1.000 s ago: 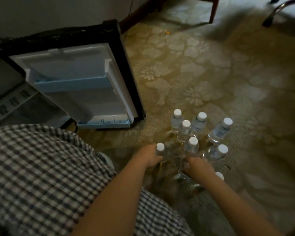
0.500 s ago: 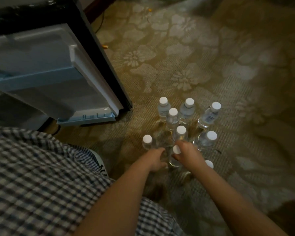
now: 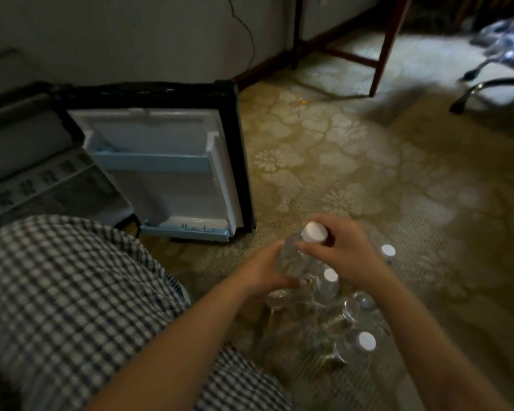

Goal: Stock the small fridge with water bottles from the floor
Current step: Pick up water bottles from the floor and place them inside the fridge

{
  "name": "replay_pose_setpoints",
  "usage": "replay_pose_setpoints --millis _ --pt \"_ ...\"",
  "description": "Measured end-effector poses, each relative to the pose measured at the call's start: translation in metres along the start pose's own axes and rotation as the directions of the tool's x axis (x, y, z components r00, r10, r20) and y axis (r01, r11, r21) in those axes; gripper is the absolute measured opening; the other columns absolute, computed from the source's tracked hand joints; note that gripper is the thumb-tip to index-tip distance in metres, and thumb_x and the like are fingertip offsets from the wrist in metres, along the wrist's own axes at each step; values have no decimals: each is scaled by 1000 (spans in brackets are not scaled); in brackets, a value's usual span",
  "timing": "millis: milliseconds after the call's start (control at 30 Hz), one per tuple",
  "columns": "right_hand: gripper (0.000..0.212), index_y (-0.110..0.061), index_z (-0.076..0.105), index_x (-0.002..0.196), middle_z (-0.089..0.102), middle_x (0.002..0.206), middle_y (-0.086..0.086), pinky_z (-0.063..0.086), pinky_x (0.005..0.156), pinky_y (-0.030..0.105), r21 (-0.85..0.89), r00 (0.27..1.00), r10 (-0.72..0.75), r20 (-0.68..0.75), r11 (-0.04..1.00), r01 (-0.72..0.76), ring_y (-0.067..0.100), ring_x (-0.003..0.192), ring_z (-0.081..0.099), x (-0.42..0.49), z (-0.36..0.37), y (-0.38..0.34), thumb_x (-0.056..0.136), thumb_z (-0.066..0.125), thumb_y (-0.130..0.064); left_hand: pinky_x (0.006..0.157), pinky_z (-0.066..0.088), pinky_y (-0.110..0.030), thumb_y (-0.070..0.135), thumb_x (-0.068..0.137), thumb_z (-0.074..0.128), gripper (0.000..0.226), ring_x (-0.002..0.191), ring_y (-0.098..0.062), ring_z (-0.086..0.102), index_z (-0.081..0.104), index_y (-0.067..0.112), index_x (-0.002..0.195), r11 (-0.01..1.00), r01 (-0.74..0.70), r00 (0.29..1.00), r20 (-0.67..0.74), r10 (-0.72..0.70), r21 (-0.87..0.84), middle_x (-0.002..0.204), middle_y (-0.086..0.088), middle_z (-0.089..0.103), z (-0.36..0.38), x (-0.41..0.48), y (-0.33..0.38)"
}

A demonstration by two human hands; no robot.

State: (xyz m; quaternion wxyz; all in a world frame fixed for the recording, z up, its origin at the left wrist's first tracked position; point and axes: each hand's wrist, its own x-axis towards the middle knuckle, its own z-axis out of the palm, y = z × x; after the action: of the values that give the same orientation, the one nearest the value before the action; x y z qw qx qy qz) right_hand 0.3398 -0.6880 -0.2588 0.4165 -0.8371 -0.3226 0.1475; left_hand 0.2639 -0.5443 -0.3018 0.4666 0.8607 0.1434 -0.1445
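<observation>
A clear water bottle (image 3: 291,259) with a white cap is lifted off the carpet, tilted toward the fridge. My left hand (image 3: 260,275) grips its body from the left. My right hand (image 3: 346,252) holds it around the neck, just under the cap. Several more white-capped bottles (image 3: 362,342) stand on the floor below and to the right of my hands, partly hidden by my right forearm. The small black fridge stands at the left with its door (image 3: 163,173) swung wide open; the white door shelves hold nothing. The fridge's interior (image 3: 33,185) is dim at the far left.
My knee in checked cloth (image 3: 60,295) fills the lower left. Flowered carpet (image 3: 368,161) spreads to the right. Dark wooden table legs (image 3: 382,51) and a chair base (image 3: 484,87) stand at the back right. A cable (image 3: 248,31) hangs down the wall.
Both hands have risen from the cluster with one bottle, up and toward the fridge. The view has tilted up, so the wall and furniture show.
</observation>
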Motion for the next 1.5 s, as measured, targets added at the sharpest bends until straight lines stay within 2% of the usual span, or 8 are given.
replay_pose_setpoints --millis 333,567,667,833,967,1133,1300,1500 --pt "29 -21 63 101 56 88 -16 38 69 6 -164 877 -479 45 862 479 -5 79 52 43 6 -151 76 73 -31 78 43 -10 32 68 80 66 100 -1 56 50 31 126 977 -207 869 -451 204 42 111 19 57 -123 -77 6" --pt "34 -21 59 110 54 91 -16 38 69 4 -128 755 -652 65 745 654 -6 73 50 82 35 -245 80 71 -29 89 51 -30 35 69 78 58 104 -9 59 52 32 121 982 -131 761 -621 189 138 109 13 64 -214 -127 -2" --pt "62 -29 38 137 52 91 -19 44 72 15 -163 742 -659 121 724 670 -1 74 52 98 54 -277 82 67 -36 91 52 -41 42 65 78 60 104 -12 62 55 29 119 979 -108 690 -696 197 171 113 7 66 -255 -148 -13" --pt "88 -40 7 146 60 123 1 50 92 44 -108 756 -633 168 750 652 20 107 59 121 96 -319 82 67 -39 88 54 -41 39 63 78 53 99 -9 64 60 29 112 983 -86 602 -777 181 162 106 9 68 -307 -174 -39" --pt "75 -32 29 142 57 130 -4 47 99 41 60 799 -571 189 819 571 17 117 55 149 147 -346 79 70 -38 88 54 -34 38 65 77 53 101 -8 62 57 30 114 992 -52 569 -813 123 114 108 12 66 -336 -180 -76" --pt "52 -22 49 125 62 120 1 48 95 38 4 801 -507 318 846 534 20 111 58 183 222 -374 80 69 -39 76 44 -11 21 68 80 56 101 -7 58 56 22 118 999 -29 496 -868 -10 -28 106 11 61 -368 -182 -136" --pt "50 -21 53 122 64 118 0 48 95 40 -64 775 -509 375 820 569 21 111 59 225 284 -402 80 66 -46 95 50 -40 19 72 77 47 107 -18 59 54 26 112 966 -33 487 -848 -209 -258 111 1 63 -403 -175 -192" --pt "44 -19 55 117 62 121 4 44 100 43 -12 790 -469 395 858 514 25 116 55 269 364 -413 80 69 -38 85 52 -36 31 75 73 45 102 -20 60 51 22 113 912 31 264 -877 -402 -409 114 -2 62 -423 -151 -254"
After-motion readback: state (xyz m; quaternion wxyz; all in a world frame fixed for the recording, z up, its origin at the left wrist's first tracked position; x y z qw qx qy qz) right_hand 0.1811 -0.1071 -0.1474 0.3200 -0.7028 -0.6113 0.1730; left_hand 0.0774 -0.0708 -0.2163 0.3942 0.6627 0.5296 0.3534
